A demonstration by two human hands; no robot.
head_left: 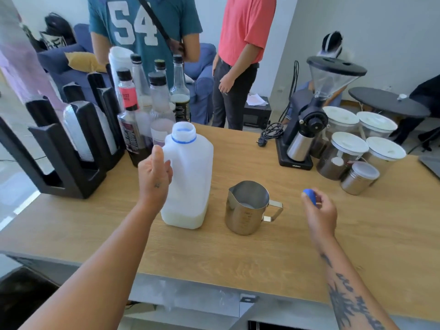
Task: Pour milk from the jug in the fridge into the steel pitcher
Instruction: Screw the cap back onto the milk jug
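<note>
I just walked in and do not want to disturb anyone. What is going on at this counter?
A person is working with milk at the counter. The left hand holds the jug by its handle; the jug stands upright and open, with only a little milk at the bottom. The right hand pinches the blue cap. The pitcher stands beside the jug with some milk in it.

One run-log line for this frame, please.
left hand: grips milk jug, upright, uncapped | right hand: pinches blue cap | steel pitcher: milk inside
</note>
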